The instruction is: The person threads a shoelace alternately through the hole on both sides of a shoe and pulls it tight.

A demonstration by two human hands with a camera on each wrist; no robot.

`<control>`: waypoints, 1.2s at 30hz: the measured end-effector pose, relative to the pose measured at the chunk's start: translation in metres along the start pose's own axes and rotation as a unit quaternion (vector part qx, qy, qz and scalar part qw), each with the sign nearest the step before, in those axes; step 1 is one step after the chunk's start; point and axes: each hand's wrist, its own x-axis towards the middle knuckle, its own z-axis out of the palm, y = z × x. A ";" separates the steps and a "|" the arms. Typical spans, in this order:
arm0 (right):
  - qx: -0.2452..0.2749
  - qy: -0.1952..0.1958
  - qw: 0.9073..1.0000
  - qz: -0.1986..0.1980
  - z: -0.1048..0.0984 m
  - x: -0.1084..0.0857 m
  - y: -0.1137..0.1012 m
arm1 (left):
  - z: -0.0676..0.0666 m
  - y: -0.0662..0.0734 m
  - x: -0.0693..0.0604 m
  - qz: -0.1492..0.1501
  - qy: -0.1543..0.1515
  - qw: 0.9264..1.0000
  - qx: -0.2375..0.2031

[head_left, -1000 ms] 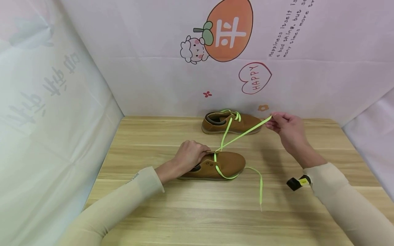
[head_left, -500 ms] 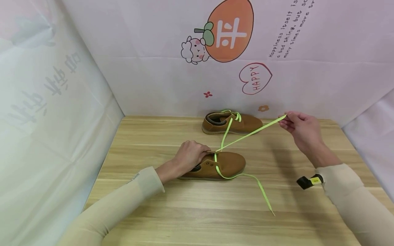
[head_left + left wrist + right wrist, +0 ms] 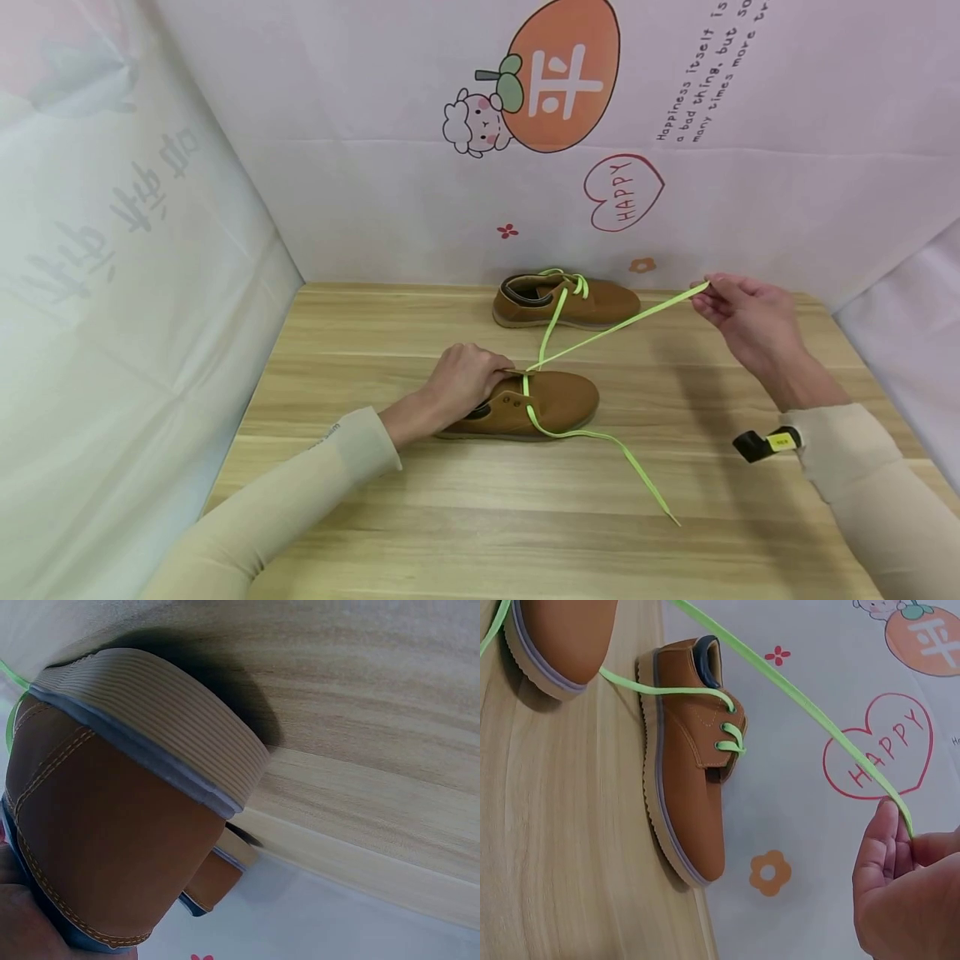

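Observation:
The nearer brown lace-up shoe (image 3: 558, 400) stands on the wooden table, toe to the right. My left hand (image 3: 465, 379) grips its upper around the lace opening; the fingertips are partly hidden. In the left wrist view that hand (image 3: 30, 926) shows only at the corner, beside the shoe's heel (image 3: 112, 825). A flat neon-green shoelace (image 3: 622, 323) crosses the shoe's front eyelets. Raised at the right, my right hand (image 3: 753, 321) pinches one length between thumb and fingers, pulled taut. The lace's other end (image 3: 647, 477) lies loose in front of the toe.
A matching brown shoe (image 3: 607, 302) stands behind, close to the printed back cloth (image 3: 390, 208). Its own green lace (image 3: 675, 691) is partly threaded and trails toward the nearer shoe. White cloth (image 3: 150, 317) also hangs along the left side of the table (image 3: 450, 517).
My right hand has moved to the right, drawing out more of the shoelace. The loose lace end has swung rightward and slightly nearer on the table. My left hand has stayed on the shoe.

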 end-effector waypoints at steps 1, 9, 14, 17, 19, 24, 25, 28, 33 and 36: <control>0.003 -0.003 1.000 0.002 0.001 0.000 0.000 | 0.000 0.000 0.000 -0.001 0.000 1.000 0.000; -0.015 -0.042 0.999 0.006 0.011 -0.005 0.004 | -0.003 0.001 0.001 -0.015 -0.002 1.000 -0.011; -0.041 -0.077 0.996 0.004 0.017 -0.009 0.006 | -0.006 0.003 0.000 -0.024 -0.013 0.999 -0.016; -0.046 -0.091 0.995 -0.002 0.019 -0.011 0.006 | -0.006 0.003 0.000 -0.024 -0.018 0.999 -0.016; -0.048 -0.089 0.995 -0.009 0.019 -0.013 0.005 | -0.006 0.003 0.000 -0.024 -0.020 0.999 -0.016; -0.047 -0.060 0.997 -0.020 0.013 -0.015 -0.003 | -0.006 0.002 0.000 -0.027 -0.020 0.999 -0.015; -0.050 -0.053 0.997 -0.021 0.012 -0.015 -0.004 | -0.005 0.002 0.000 -0.027 -0.020 0.999 -0.016; -0.032 -0.045 0.998 -0.016 0.007 -0.015 -0.007 | -0.005 0.002 0.000 -0.025 -0.017 0.999 -0.018; 0.005 -0.038 0.999 -0.006 0.001 -0.014 -0.008 | -0.006 0.002 -0.001 -0.021 -0.015 0.999 -0.021; 0.010 -0.030 0.999 -0.011 -0.001 -0.013 -0.008 | -0.007 0.002 -0.001 -0.021 -0.014 0.999 -0.021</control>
